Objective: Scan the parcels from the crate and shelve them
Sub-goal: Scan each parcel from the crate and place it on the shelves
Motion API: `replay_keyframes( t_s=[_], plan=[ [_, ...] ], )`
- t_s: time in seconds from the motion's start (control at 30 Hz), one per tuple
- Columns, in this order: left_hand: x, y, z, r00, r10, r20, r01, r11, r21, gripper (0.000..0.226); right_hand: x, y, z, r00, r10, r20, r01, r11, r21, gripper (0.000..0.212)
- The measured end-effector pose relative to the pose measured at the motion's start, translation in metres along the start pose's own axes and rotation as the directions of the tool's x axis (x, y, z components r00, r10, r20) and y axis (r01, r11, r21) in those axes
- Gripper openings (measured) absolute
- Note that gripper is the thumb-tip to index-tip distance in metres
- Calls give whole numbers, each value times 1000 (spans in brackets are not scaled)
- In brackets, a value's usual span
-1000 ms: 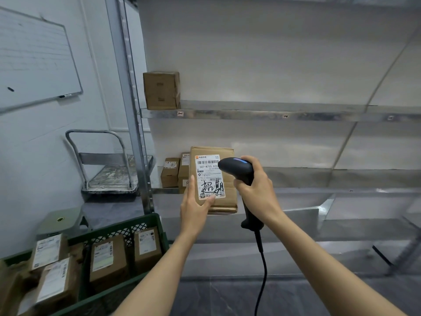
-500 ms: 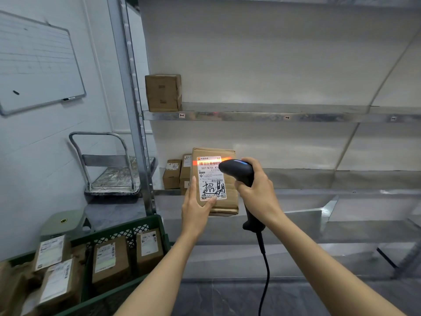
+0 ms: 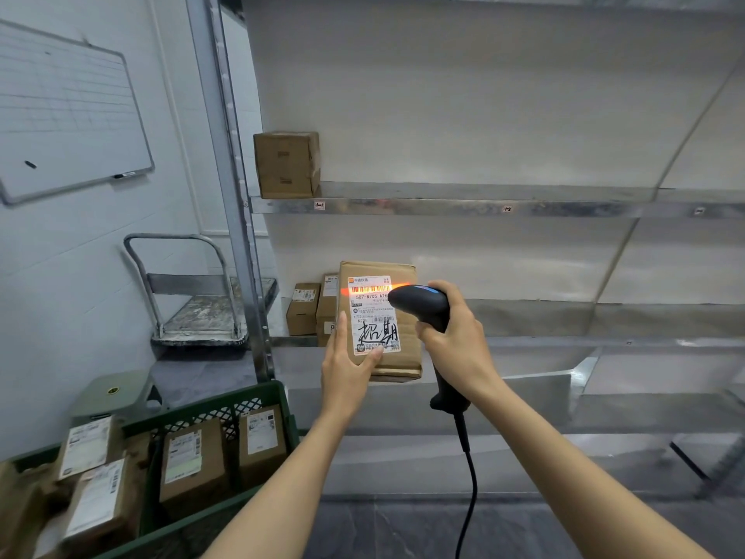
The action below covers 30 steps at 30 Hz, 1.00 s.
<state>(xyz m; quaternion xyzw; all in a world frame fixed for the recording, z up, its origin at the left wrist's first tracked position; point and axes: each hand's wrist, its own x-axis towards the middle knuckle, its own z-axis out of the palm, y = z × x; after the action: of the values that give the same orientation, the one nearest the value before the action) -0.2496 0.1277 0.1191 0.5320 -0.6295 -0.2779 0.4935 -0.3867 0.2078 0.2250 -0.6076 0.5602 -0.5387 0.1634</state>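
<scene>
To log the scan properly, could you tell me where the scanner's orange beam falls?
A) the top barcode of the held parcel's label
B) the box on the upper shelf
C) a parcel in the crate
A: the scanner casts its orange beam across the top barcode of the parcel in the left hand.

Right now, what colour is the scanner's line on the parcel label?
Orange-red line atop the label; head view.

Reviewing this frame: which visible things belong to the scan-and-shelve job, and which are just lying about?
Job in hand:
left hand holding the labelled parcel
right hand gripping the barcode scanner
green crate with crated parcels
metal shelving with shelved boxes

Lying about:
whiteboard
platform trolley
green stool
</scene>
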Motion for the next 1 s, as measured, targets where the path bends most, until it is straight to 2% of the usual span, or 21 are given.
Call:
replay_keyframes(
  t_s=[0.57, 0.73, 0.87, 1.0],
  plan=[
    [14, 21, 17, 994, 50, -100, -49, 999, 8, 86, 21, 17, -25, 999, -18, -46, 20, 999, 43, 50],
    [29, 36, 18, 987, 71, -143, -75, 997, -19, 87, 30, 23, -38, 997, -37, -65, 42, 997, 64, 49],
    [47, 50, 10, 973, 100, -208, -96, 995, 28, 87, 41, 28, -42, 997, -18, -70, 22, 997, 70, 47],
    [69, 63, -1, 970, 132, -204, -128, 991, 36, 86, 53, 29, -43, 996, -29, -81, 35, 996, 84, 46]
  ],
)
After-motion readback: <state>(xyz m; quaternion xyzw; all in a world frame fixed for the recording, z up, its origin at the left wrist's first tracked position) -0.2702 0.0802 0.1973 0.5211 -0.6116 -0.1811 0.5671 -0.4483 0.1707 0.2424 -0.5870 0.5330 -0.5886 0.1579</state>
